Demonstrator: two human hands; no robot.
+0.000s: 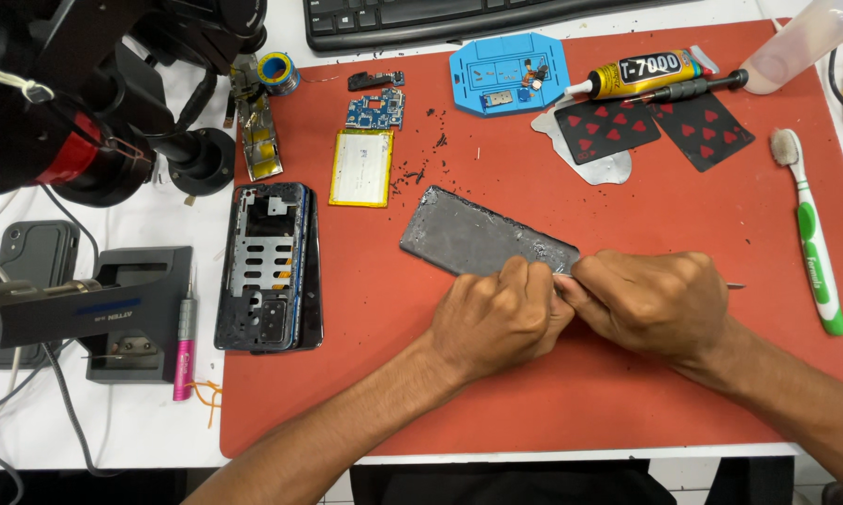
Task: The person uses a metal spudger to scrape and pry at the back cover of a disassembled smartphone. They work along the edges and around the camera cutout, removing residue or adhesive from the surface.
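I am looking down at a red work mat [533,393] that fills most of the frame. Just below the centre, both my hands meet over a flat grey phone panel [482,238], which lies tilted on the mat, running from the centre down toward the right. Its surface looks rough with old adhesive.

My left hand [496,318] is curled closed and pressing on the panel's lower right end, holding it down. My right hand [650,299] is closed around a thin metal tool [734,285]; only its tip shows, poking out at the right of my fist. Its working end is hidden between my hands, so I cannot tell exactly where it touches the panel.

I judge the step in hand to be scraping leftover glue from the panel's edge; black crumbs [417,173] are scattered on the mat above the panel. The next move would call for a steady hold and a shallow tool angle, to avoid gouging.

At left centre lies a stripped phone frame [267,266]. Above it to the right sit a yellow-edged battery [362,168] and a small blue circuit board [375,110]. At upper right are a glue tube [641,73], two playing cards [655,131], and a green and white toothbrush [814,243] at the far right.
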